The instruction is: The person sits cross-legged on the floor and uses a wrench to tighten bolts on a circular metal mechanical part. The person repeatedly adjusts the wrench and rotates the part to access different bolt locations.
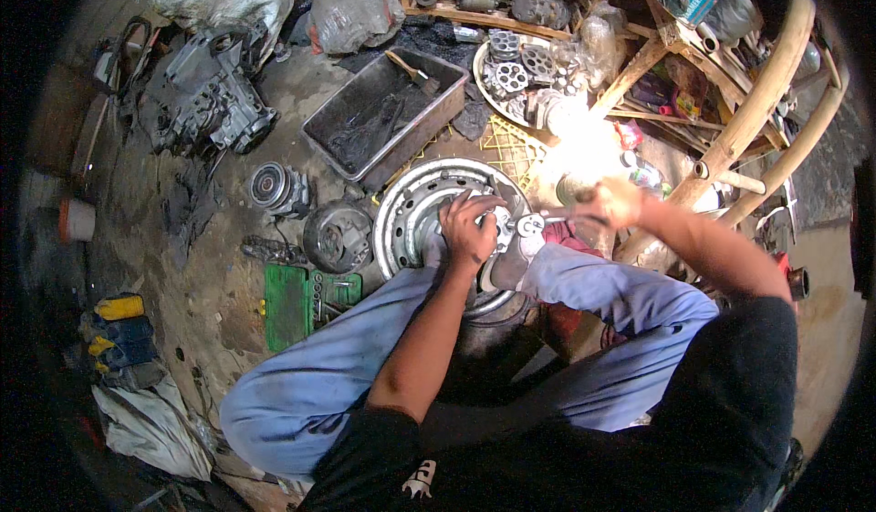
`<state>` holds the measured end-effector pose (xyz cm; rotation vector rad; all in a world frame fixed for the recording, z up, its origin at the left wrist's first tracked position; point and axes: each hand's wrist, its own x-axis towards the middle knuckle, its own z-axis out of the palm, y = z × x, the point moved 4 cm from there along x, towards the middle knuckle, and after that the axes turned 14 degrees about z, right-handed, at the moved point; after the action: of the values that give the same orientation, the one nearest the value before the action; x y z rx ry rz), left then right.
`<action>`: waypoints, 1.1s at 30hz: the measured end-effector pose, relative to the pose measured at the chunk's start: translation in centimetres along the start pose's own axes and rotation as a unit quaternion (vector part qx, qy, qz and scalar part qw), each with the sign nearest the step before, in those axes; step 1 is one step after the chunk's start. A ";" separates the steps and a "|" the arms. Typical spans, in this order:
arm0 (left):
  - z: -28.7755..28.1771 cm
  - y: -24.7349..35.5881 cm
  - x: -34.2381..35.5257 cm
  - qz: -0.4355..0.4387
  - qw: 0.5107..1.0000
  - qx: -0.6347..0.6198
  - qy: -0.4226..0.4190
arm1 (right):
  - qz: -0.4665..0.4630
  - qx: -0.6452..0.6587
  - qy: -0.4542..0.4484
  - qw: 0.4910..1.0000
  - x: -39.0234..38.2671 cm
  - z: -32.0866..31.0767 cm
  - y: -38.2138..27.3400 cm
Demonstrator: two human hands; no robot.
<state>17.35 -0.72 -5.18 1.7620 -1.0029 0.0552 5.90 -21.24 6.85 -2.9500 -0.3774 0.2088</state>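
My left hand (468, 231) is bent over a silvery metal machine part (502, 224) above the wheel rim (394, 213) between my legs, its fingers closed on the part. Just right of it, a round light-metal piece (530, 227) shows near my shoe. My right hand (613, 203) is raised to the right, blurred by motion and washed out by bright light. It grips a tool with a thin dark shaft (564, 213) pointing left toward the metal part. The tool's end is too smeared to name its kind.
A grey tub (383, 161) holding a brush stands ahead. Beyond it a round tray (486, 95) carries several metal parts. To the left lie a pulley unit (274, 188), a round housing (338, 236), and a green socket case (288, 308). Wooden framing (762, 83) rises at right.
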 end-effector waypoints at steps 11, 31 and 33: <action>0.1 0.4 0.2 -0.033 0.999 0.021 -0.005 | 0.527 0.429 0.344 0.648 0.9 9.6 -20.8; 0.2 0.3 0.0 0.003 1.000 0.005 0.007 | -0.122 -0.046 -0.046 0.990 3.3 -1.5 2.3; 0.2 0.7 0.2 0.000 1.000 0.001 0.011 | 0.015 0.012 -0.035 0.999 -0.9 1.8 1.7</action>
<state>16.92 -1.02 -4.65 1.7596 -0.9886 0.0751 5.15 -22.84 4.87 -2.9329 -0.3379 0.3199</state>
